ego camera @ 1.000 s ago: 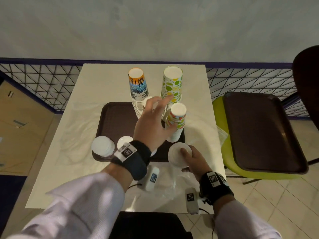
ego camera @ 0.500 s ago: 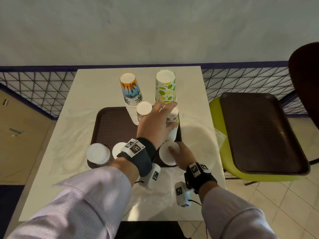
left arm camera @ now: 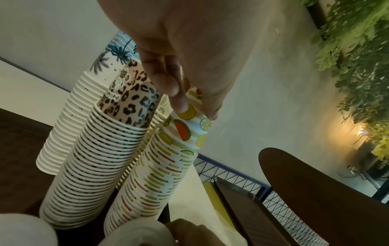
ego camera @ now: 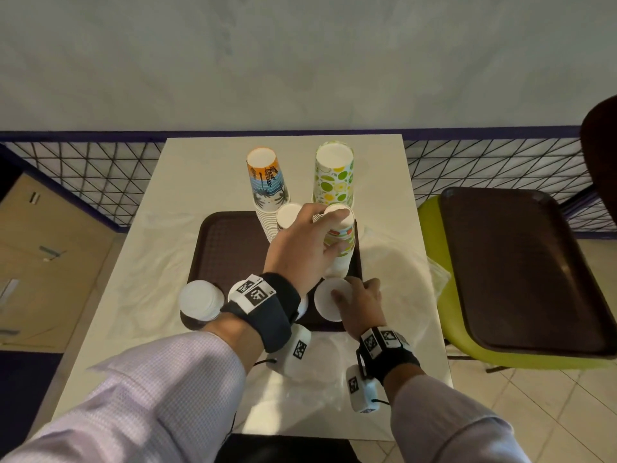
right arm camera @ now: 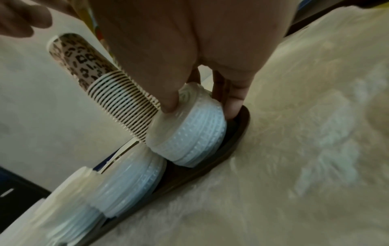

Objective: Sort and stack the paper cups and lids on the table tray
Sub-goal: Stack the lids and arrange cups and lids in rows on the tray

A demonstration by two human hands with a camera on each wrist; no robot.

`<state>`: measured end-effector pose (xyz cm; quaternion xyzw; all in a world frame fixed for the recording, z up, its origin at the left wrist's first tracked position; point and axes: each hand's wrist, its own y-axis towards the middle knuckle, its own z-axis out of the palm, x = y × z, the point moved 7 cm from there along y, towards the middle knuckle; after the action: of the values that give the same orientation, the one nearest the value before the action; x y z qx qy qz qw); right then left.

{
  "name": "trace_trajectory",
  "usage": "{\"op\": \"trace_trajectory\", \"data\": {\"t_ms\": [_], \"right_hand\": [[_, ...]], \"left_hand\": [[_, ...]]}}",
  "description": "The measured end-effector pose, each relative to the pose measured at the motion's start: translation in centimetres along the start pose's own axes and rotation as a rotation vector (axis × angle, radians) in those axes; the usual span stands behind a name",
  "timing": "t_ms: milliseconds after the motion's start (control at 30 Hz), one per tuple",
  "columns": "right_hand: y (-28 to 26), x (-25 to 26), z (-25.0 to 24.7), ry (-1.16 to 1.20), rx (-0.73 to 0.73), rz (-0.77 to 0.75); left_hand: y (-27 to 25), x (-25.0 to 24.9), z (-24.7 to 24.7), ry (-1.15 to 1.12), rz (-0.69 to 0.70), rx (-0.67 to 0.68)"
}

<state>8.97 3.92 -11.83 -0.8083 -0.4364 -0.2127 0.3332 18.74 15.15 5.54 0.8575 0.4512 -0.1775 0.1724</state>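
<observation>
The left hand is reaching over the brown tray, its grip closing on the top of the fruit-print cup stack; in the left wrist view the fingertips are pinching the uppermost cup just under its upturned base, so the stack is hanging straight below the grip and standing upside down near the tray's right edge. Immediately to the left of that grip the leopard-print cup stack is standing, close beside the fruit-print one, though whether they are touching cannot be told. Beyond the grip, farther from the person, the palm-print cup stack and the lime-print cup stack are rising taller. The right hand is sitting nearer the person than the left grip, at the tray's near right corner, and its grip is clasping a short stack of white lids: the thumb is pressing one side and the fingers are curling down the other, with the lids directly under the palm and resting on the tray just inside the rim. To the left of this grip two more lid stacks are lying along the tray's near edge. The tray is sitting on the pale tabletop.
</observation>
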Motion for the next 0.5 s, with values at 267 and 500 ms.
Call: {"op": "trace_trajectory", "data": {"t_ms": [267,500], "right_hand": [[-0.9,1.0,1.2,-0.183,-0.136,-0.086],[-0.6,1.3,-1.2,-0.097,-0.286,-0.104]], "left_hand": [[0.0,0.2,-0.3,0.059,-0.031,-0.051],[-0.6,0.4,-2.5,0.004,-0.007,-0.137]]}}
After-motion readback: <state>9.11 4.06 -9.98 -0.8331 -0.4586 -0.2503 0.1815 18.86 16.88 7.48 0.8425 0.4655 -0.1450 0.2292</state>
